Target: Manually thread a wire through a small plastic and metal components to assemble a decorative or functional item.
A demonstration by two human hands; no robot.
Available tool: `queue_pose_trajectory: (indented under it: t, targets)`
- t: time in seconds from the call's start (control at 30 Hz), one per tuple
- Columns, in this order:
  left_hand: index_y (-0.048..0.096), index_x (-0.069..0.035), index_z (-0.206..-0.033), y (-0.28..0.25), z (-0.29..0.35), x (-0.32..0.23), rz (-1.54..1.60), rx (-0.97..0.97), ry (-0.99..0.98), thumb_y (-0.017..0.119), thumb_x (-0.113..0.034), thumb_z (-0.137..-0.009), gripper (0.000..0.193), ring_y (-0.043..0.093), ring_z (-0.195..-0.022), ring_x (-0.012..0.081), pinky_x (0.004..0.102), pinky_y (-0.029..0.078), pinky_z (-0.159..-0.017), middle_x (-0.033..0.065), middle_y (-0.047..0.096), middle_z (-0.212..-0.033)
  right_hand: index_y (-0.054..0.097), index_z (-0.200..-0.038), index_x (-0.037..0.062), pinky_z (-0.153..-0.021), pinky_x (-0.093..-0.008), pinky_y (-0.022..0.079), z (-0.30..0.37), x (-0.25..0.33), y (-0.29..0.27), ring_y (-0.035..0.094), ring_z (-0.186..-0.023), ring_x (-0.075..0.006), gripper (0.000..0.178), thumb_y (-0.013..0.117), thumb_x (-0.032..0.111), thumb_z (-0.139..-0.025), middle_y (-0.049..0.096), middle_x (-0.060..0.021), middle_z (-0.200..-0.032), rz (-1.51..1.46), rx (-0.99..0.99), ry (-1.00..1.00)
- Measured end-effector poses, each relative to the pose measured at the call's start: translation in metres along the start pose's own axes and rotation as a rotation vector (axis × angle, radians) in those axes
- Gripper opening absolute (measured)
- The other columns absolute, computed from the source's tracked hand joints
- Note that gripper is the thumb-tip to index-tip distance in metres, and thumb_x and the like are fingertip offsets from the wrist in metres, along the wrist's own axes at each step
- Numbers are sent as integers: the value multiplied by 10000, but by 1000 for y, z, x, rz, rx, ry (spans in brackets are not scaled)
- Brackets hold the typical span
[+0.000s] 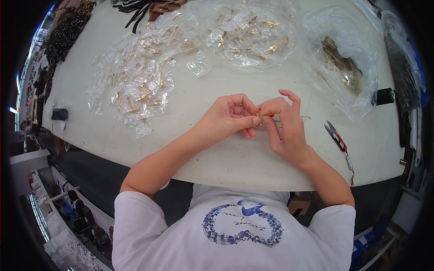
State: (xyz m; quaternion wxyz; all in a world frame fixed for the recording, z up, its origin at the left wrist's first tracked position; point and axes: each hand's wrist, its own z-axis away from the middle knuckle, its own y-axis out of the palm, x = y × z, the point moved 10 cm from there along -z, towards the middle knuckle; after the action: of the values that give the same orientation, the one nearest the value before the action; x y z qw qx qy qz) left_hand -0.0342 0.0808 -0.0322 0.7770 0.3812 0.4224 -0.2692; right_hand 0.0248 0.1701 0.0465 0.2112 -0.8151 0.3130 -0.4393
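Over the table's near middle, my left hand (pixel 229 116) and my right hand (pixel 288 131) meet fingertip to fingertip. The thumb and index finger of each are pinched together. Between them sits a tiny piece, mostly covered by the fingers; a hint of gold shows there, but its kind cannot be made out. A thin dark strand (pixel 305 117) shows beside my right hand; whether it joins the piece is hidden. To the right of that hand lie thread snips (pixel 337 135) with dark blades and red on the handle, a cord running from them to the table edge.
On the pale table (pixel 203 167), clear plastic packets with gold-coloured clips (pixel 142 97) spread at left, with another bag of gold pieces (pixel 253 38) behind. A plastic bag with brownish contents (pixel 341 65) lies far right, near a dark green spool (pixel 385 96). Brown and black strips (pixel 162 8) lie far back.
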Motion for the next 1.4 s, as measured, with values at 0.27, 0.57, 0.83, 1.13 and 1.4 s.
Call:
queue_pose_trajectory:
  t: [0.27,0.57,0.83,1.13,1.4]
  targets:
    - [606,-14,-996,-8,-4,-5,-75,-77,42,696,-75,-927,129,665,-712,104,235,564,-662,96,708,-909,523,-1029,48,-1005,-419,434,-10,-35,-37,673,-860,-224,68,544,22,-970,618,-56,-875,-517,-269,288]
    - [608,1,-1057,-21,2,-42,-63,-161,242,667,-87,-950,150,673,-771,119,258,568,-705,119,710,-969,525,-1050,16,-872,-366,548,-4,-46,-64,676,-830,-180,117,524,128,-1015,602,-68,-871,-1173,-211,349]
    - [578,-41,-1127,-38,7,-52,138,-217,309,613,-106,-985,160,656,-784,109,244,542,-720,135,688,-1055,673,-998,-7,-747,-293,580,4,-12,-18,634,-900,-130,83,656,44,-934,628,-50,-957,-1160,205,633]
    - [577,-53,-1129,-38,11,-56,93,-232,353,607,-101,-987,153,653,-782,106,244,544,-732,136,686,-1057,679,-988,-16,-626,-260,578,19,12,14,675,-836,-143,82,670,12,-912,678,-79,-942,-1292,532,808]
    - [584,-43,-1093,-26,11,-58,4,-204,386,623,-86,-973,133,645,-772,133,260,522,-750,142,704,-1030,677,-1000,-12,-683,-278,588,18,7,21,671,-802,-124,119,683,81,-926,680,-57,-914,-1443,379,753]
